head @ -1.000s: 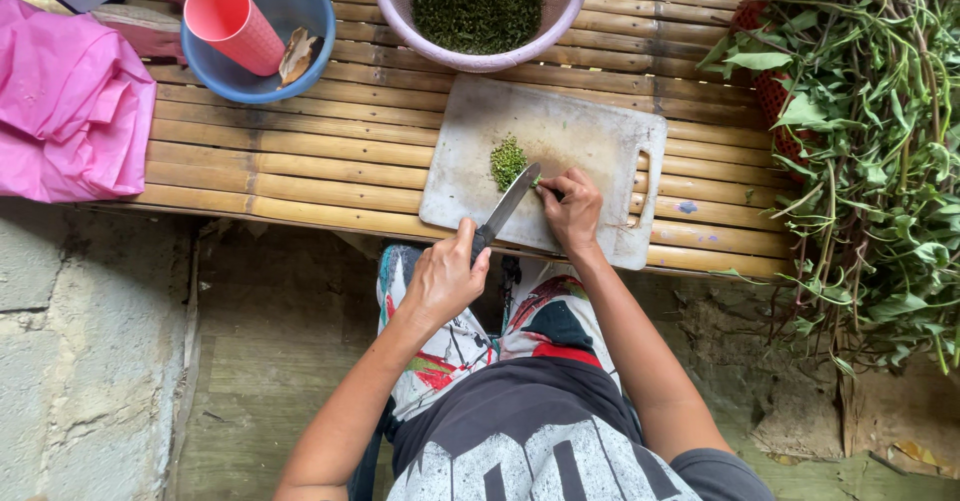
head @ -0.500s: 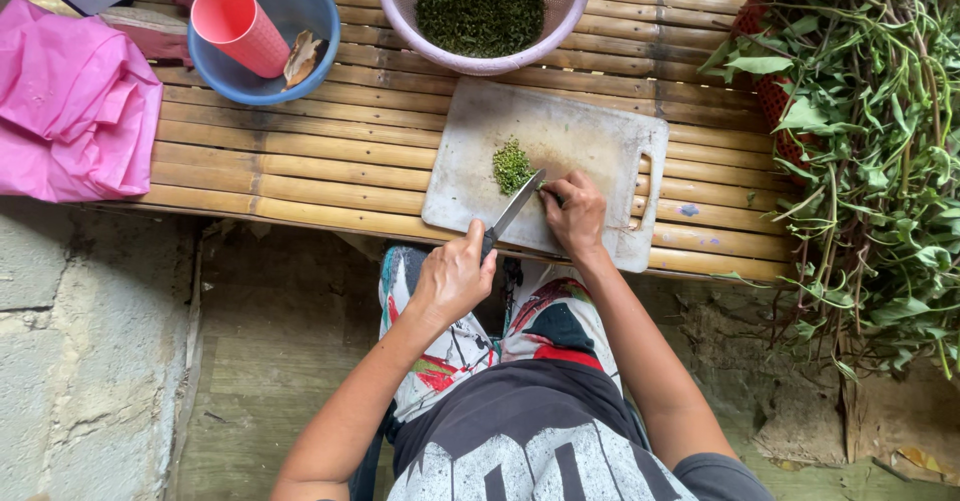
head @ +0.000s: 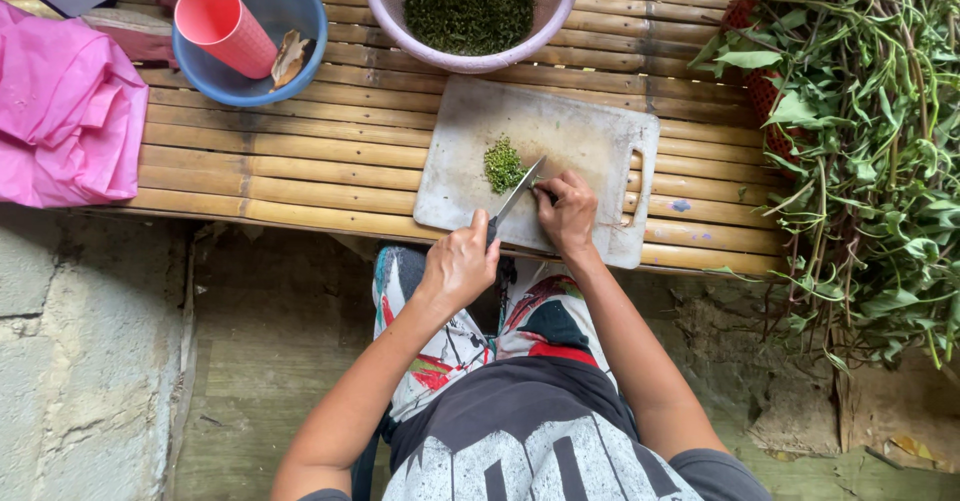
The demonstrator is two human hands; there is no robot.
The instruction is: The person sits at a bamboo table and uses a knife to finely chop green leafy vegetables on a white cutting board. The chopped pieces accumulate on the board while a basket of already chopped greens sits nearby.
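Note:
My left hand [head: 460, 263] grips the handle of a knife [head: 515, 197] whose blade lies across a grey cutting board [head: 590, 136]. A small heap of chopped greens [head: 503, 165] sits on the board just left of the blade tip. My right hand [head: 566, 211] rests on the board's near edge, fingers curled over a few green stems right beside the blade. A lilac colander [head: 400, 23] filled with chopped greens [head: 468, 3] stands beyond the board.
The board lies on a slatted bamboo bench [head: 300, 161]. A blue bowl [head: 290, 6] holding a pink cup [head: 222, 26] stands at far left, beside a pink cloth [head: 65, 126]. A big pile of leafy stems [head: 870, 131] fills the right side. Concrete floor lies below.
The knife has kept working at the same spot on the board; both hands stay close together, with the view shifted slightly.

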